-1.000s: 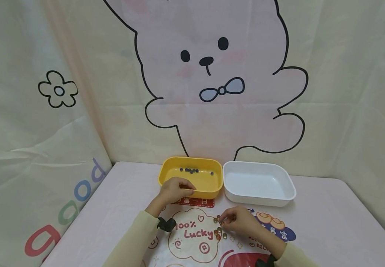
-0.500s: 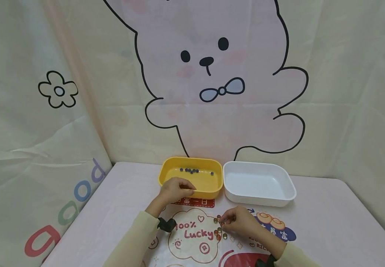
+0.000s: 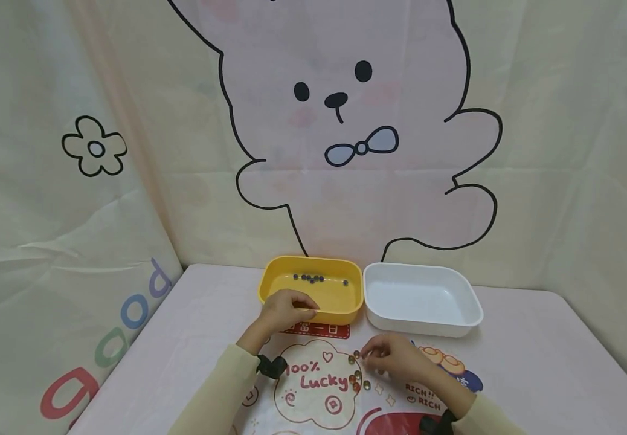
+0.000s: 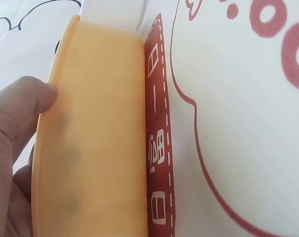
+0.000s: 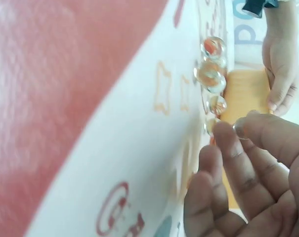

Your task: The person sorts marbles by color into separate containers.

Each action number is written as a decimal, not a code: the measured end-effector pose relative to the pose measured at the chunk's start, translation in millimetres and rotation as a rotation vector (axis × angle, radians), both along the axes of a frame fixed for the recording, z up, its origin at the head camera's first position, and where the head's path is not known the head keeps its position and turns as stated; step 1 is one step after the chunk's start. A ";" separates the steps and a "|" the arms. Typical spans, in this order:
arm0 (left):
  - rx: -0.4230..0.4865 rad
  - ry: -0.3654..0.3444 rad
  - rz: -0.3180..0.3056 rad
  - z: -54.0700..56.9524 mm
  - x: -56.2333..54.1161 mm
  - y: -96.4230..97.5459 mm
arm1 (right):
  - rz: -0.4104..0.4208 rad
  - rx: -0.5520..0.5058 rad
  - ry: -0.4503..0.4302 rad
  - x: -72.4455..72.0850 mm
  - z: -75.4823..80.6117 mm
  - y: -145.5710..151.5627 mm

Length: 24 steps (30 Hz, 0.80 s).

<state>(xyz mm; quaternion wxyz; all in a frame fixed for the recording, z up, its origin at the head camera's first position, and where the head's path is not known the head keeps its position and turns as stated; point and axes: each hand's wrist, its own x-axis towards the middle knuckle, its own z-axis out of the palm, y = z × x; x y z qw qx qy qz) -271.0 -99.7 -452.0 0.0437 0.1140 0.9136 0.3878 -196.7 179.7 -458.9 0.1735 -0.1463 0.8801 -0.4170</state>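
Observation:
My left hand (image 3: pixel 287 309) holds the near rim of a yellow plastic tray (image 3: pixel 343 308), thumb on the outer wall and fingers behind the rim. Several small dark blue balls (image 3: pixel 312 279) lie inside it, most of them in a cluster. Over the table in front, my right hand (image 3: pixel 396 357) pinches a clear glass marble (image 5: pixel 239 128) between thumb and a fingertip; the right wrist view shows it best. Close by on the tablecloth, several clear marbles with coloured centres (image 3: pixel 357 375) sit in a loose group, some amber, one reddish.
To the right of the yellow tray stands a white tray (image 3: pixel 423 328), their sides almost touching. A printed cloth (image 3: pixel 313 399) covers the table. Fabric with a bear drawing (image 3: pixel 340 199) hangs behind the table's back edge.
My right hand has lifted slightly and shifted a little to the right, away from the marbles on the cloth. The left hand and both trays stay where they were.

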 end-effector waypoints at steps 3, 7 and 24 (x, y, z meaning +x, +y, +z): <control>-0.005 0.006 0.000 0.2 0.1 0.5 | 0.003 -0.012 0.005 -1.1 2.9 3.9; -0.008 0.007 0.003 0.5 0.2 1.1 | 0.016 -0.035 0.041 -3.5 8.9 8.9; -0.006 -0.007 0.013 1.2 0.0 1.0 | -0.064 -0.034 0.254 -17.3 49.3 38.4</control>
